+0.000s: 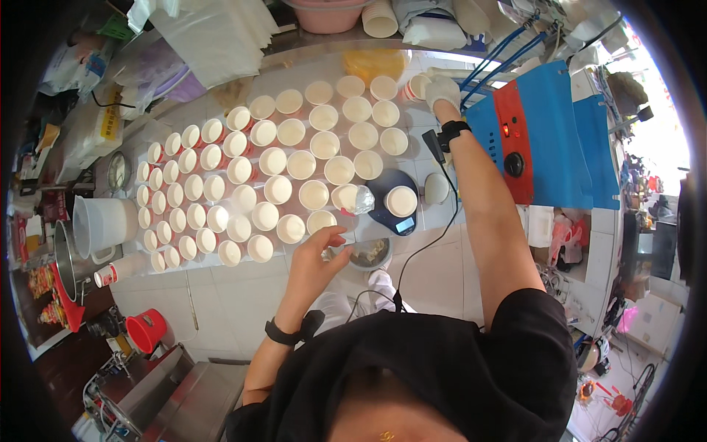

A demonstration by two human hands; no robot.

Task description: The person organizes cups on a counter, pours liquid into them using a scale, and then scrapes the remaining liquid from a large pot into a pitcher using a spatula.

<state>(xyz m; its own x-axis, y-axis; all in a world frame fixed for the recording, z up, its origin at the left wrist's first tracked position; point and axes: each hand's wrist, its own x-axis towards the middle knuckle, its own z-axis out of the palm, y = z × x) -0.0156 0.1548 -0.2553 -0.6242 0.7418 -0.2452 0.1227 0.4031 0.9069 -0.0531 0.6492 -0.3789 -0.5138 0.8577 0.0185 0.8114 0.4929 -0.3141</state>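
Observation:
My right hand point(442, 91), in a pale glove, is stretched to the far right of the table, its fingers closed against a white paper cup point(418, 87) with red on its side. By the table's front edge my left hand point(318, 258) is held up bare, thumb and fingers apart, with nothing in it. The nearest paper cup point(321, 220) stands just beyond its fingers. Another paper cup point(401, 201) rests on a dark digital scale point(403, 227) with a lit display. Left of the scale, a crumpled silver foil piece point(364, 200) touches the rim of a cup.
Rows of open paper cups point(272, 161) cover most of the table. A blue and red machine point(513, 140) with a black knob stands at right; a black cable point(426, 247) hangs before it. A clear jug point(104, 225) is at left, a bowl point(370, 254) below the front edge.

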